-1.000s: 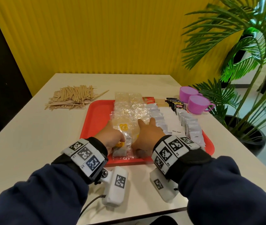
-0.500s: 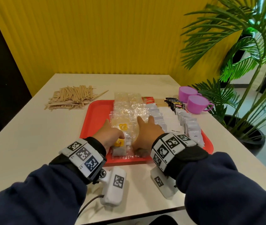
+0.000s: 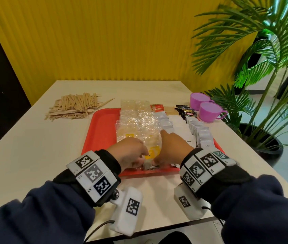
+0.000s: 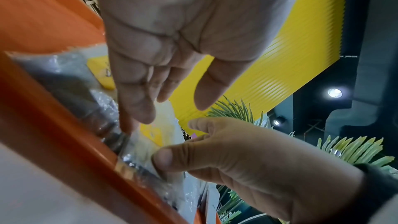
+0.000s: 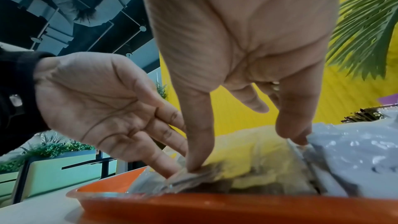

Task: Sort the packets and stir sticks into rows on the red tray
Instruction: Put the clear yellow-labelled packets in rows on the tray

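Yellow ribbed wall panels backed a pale table (image 3: 25, 147) where a red tray (image 3: 102, 131) held rows of packets. Both hands worked at the tray's near edge. The left hand (image 3: 131, 155) reached down with straight, close-set fingers (image 4: 137, 108), their tips touching a clear packet with a yellow label (image 3: 153, 153) in the near row of clear packets (image 3: 139, 124). The right hand (image 3: 173, 148) pressed its thumb (image 5: 198, 142) onto the same packet's near end, while its forefinger (image 5: 293, 125) pointed down at the packet's far side, the other fingers loosely curled; whether it truly pinched the packet could not be told. White packets (image 3: 199, 132) stood in rows on the tray's right side, with dark packets (image 3: 186, 111) beyond them. Wooden stir sticks (image 3: 72, 106) lay heaped on the table, left of the tray and apart from it. Two purple cups (image 3: 208, 111) stood near the tray's far right corner, beside a potted palm (image 3: 263, 67).
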Demonstrator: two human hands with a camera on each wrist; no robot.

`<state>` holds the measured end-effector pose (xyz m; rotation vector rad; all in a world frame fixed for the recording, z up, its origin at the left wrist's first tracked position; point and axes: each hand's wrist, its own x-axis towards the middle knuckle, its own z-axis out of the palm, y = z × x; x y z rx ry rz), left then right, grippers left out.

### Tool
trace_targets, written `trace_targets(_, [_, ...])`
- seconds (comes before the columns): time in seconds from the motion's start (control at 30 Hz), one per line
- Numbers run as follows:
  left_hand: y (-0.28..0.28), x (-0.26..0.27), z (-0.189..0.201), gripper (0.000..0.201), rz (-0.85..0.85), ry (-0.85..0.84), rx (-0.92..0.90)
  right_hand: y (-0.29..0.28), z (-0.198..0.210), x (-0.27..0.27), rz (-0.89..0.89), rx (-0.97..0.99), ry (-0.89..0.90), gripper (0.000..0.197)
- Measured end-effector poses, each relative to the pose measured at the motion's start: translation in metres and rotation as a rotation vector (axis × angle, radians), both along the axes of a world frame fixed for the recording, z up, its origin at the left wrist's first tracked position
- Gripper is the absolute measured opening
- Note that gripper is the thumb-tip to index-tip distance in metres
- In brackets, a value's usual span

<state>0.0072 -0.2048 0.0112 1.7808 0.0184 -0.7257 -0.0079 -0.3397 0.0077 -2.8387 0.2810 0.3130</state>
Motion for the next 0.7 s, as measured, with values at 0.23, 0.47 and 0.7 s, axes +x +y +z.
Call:
trace_targets(0.23, [-0.003,0.001,-0.001,0.046,0.005,0.002,-0.034,0.0,0.0,0.001,0.001,0.032,-0.011,0.079])
trace_targets(0.47, [-0.008,0.003,-0.005,0.063,0.05,-0.017,-0.099,0.001,-0.005,0.002,0.0,0.029,-0.011,0.087])
trace_targets(0.7, [-0.013,0.007,-0.005,0.066,0.138,0.028,-0.182,-0.004,-0.003,0.004,-0.04,0.109,0.029,0.079])
